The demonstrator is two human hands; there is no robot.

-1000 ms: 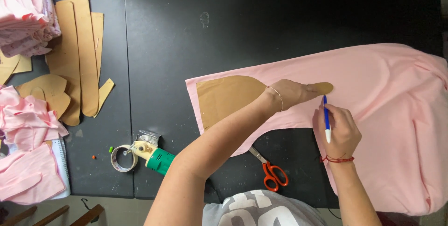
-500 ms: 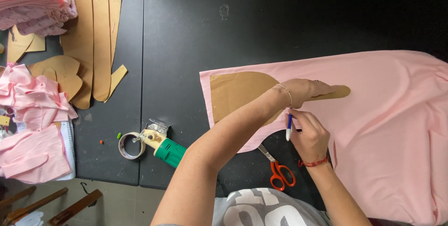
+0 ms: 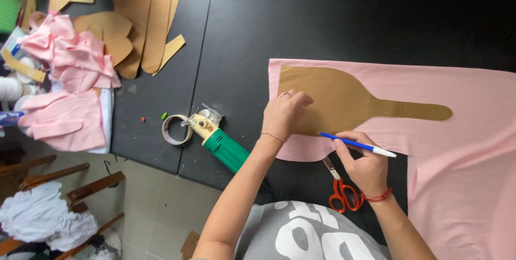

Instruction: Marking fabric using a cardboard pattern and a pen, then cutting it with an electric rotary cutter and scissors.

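Fingers of the left hand [image 3: 285,114] press flat on the template [image 3: 344,101], pinning it to the cloth [image 3: 462,147]. Right hand [image 3: 365,166] pinches a pen [image 3: 357,144], tip at the template's near edge; the template's long axis runs rightward. Scissors [image 3: 341,190] lie just beside that wrist.

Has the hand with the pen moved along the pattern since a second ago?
Yes. The right hand with the pen shifted from the cardboard pattern's narrow handle toward its wide end.
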